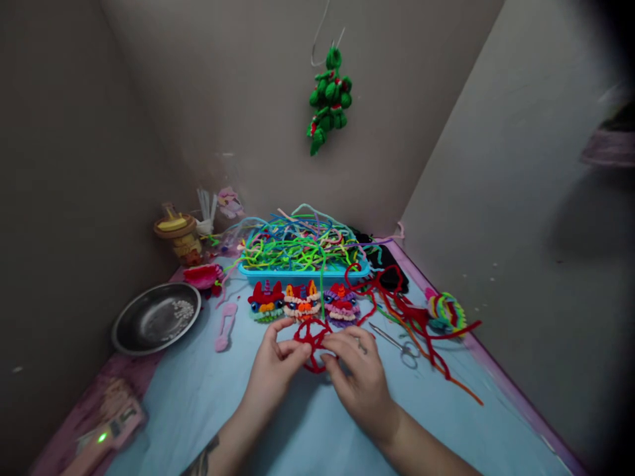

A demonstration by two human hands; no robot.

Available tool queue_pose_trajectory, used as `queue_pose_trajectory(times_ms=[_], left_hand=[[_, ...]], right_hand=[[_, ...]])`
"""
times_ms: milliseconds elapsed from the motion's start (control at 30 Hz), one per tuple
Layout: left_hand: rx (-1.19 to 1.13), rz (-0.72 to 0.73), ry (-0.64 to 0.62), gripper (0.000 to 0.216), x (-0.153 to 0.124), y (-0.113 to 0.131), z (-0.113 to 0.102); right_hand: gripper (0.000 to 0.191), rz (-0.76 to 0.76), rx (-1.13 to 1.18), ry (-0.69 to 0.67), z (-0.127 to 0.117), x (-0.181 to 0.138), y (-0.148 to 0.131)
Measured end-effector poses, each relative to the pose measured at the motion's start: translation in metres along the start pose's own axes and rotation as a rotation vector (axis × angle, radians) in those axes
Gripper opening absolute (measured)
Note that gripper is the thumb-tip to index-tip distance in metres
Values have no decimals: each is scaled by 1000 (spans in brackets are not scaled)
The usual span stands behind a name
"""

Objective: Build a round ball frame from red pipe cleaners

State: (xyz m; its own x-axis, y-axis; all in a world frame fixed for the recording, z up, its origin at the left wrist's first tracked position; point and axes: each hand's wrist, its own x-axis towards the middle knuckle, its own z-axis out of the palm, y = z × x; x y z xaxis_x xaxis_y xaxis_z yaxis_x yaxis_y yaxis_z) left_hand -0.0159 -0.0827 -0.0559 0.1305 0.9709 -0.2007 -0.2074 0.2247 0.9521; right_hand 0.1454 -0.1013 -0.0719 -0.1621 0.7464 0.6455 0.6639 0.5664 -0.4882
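Observation:
My left hand (282, 354) and my right hand (358, 360) are both closed on a red pipe-cleaner frame (313, 365), an open round shape with crossing strands inside. The left thumb and fingers pinch its left side; the right fingertips grip its right side. Just beyond stand several colourful fuzzy figures in a row: a red one with a green base (266, 303), an orange and cream one (301, 302) and a purple and red one (342, 305). A green strand (323, 291) hangs down from the tray in front of them.
A blue tray (302, 276) heaped with pipe cleaners stands behind. Scissors (397, 345) and loose red and orange strands (421, 324) lie to the right. Leftward are a metal bowl (149, 324), a pink clip (225, 327) and a pink device with a green light (112, 430). Green decoration (330, 99) hangs overhead.

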Motion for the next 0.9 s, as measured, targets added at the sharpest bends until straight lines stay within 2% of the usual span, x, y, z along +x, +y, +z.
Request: queue_pose_trajectory(times_ms=[267,533,700,900], left_hand=[[-10,-18,-20,61,-1,-1,0],[61,28,-21,57,-4,-1,5],[92,72,-31,49,-6,-3,6],[157,131,-31,44,-7,-5,6]], right_hand=[[22,63,82,-75,2,1,1],[8,257,160,-105,3,3,-4],[11,280,157,-92,6,-1,-3],[16,332,262,-168,6,0,-4]])
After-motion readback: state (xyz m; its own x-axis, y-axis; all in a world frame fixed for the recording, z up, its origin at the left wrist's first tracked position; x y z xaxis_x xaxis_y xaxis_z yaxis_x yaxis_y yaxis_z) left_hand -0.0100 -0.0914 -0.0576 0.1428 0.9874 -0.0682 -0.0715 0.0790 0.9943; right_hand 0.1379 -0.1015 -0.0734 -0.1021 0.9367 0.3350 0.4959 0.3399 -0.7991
